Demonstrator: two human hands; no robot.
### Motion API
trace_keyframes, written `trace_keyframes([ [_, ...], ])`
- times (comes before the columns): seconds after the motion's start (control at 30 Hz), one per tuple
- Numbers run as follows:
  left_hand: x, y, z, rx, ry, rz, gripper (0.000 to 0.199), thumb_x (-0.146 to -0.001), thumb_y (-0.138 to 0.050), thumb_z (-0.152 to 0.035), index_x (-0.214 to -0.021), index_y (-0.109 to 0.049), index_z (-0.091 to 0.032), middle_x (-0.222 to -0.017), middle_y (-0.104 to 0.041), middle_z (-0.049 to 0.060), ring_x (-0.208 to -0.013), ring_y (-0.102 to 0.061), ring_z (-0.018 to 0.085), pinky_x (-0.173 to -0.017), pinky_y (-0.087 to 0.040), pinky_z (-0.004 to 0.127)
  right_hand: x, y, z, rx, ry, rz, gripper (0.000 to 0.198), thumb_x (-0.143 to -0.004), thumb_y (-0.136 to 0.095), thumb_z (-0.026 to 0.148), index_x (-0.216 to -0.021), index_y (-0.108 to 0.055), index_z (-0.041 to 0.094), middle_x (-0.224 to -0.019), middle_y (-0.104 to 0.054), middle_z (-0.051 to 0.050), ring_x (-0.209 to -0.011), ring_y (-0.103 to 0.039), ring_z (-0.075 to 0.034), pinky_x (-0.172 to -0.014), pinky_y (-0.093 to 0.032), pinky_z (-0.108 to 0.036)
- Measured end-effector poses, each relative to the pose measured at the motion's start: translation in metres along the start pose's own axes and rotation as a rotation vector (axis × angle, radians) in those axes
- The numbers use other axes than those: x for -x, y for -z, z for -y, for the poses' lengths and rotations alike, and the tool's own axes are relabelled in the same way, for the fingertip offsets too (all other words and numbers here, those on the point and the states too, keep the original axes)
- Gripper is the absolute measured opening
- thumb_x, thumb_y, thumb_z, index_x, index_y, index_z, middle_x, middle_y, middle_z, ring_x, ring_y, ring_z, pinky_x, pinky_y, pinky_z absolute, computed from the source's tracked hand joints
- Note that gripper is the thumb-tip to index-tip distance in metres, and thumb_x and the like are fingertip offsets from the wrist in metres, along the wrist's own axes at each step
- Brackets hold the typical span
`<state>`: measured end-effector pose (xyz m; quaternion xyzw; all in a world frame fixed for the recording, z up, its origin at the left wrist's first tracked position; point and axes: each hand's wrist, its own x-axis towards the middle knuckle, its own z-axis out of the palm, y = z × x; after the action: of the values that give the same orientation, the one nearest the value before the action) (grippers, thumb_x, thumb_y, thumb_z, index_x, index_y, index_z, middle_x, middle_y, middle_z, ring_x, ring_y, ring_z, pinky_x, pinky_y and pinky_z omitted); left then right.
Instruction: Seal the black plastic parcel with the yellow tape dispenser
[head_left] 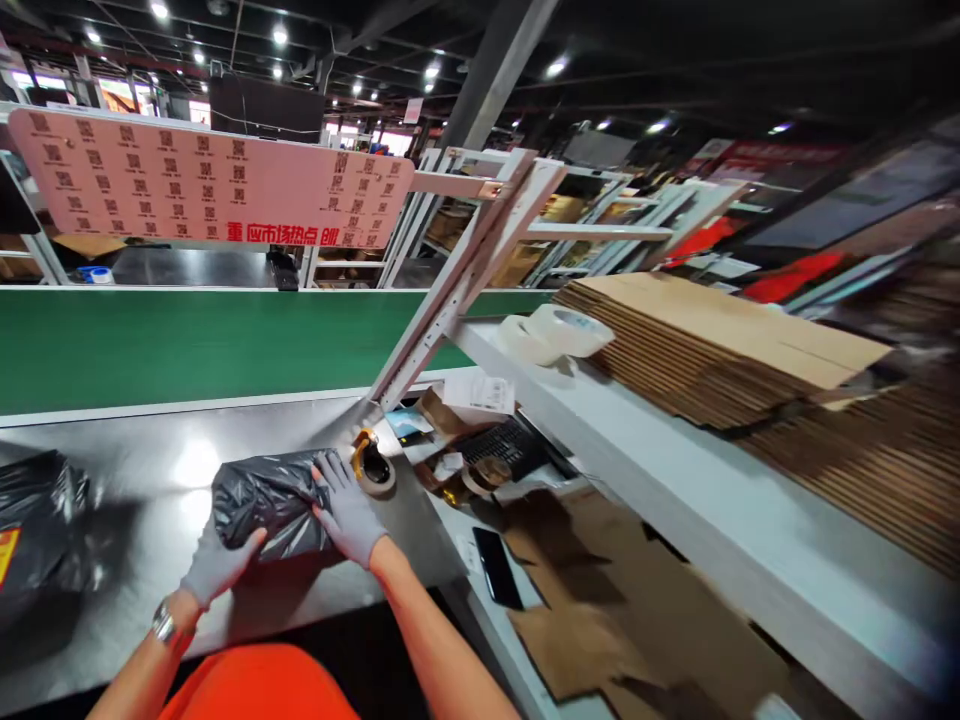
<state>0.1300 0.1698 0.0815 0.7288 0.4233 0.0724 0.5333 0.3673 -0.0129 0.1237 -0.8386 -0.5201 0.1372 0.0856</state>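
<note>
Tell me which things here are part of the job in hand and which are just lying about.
In hand:
- grey plastic parcel, on the steel table
- left hand on its near edge
- right hand pressing its right end

Lying about:
- tape dispenser, beside the right hand
- phone
- keyboard
- tape rolls on the shelf
- flat cardboard stack
- black bag at left

Both hands, left (214, 562) and right (346, 508), wore grey knit gloves; a metal watch (163, 624) (silvery) at seven o'clock; orange clothing (259, 685) below.
</note>
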Motion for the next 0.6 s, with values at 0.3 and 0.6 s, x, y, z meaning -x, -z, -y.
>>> trace_keyframes([
  [0.3, -0.058, -0.006, -0.014, -0.486, -0.629, -0.100, 0.093, -0.092, -0.065, -0.029, -0.176, -0.039, 0.002, -0.186, -0.036, 0.031, -0.177, -0.026, 0.048, -0.144, -0.027, 0.070, 0.015, -0.019, 0.024, 0.096, -0.088, -0.059, 0.068, -0.113, -0.054, 0.028, -0.178, -0.046, 0.012, -0.190, -0.026, -0.022, -0.178, -0.023, -0.046, -0.146, -0.025, -0.068],
  [0.6, -0.054, -0.010, -0.030, -0.862, -0.787, -0.053, 0.073, -0.096, -0.059, -0.023, -0.166, -0.060, -0.001, -0.180, -0.049, 0.027, -0.171, -0.042, 0.046, -0.144, -0.029, 0.066, 0.005, -0.003, 0.029, 0.060, 0.160, 0.022, 0.086, -0.111, -0.056, 0.056, -0.177, -0.043, 0.001, -0.190, -0.023, -0.026, -0.180, -0.011, -0.047, -0.147, -0.013, -0.070],
])
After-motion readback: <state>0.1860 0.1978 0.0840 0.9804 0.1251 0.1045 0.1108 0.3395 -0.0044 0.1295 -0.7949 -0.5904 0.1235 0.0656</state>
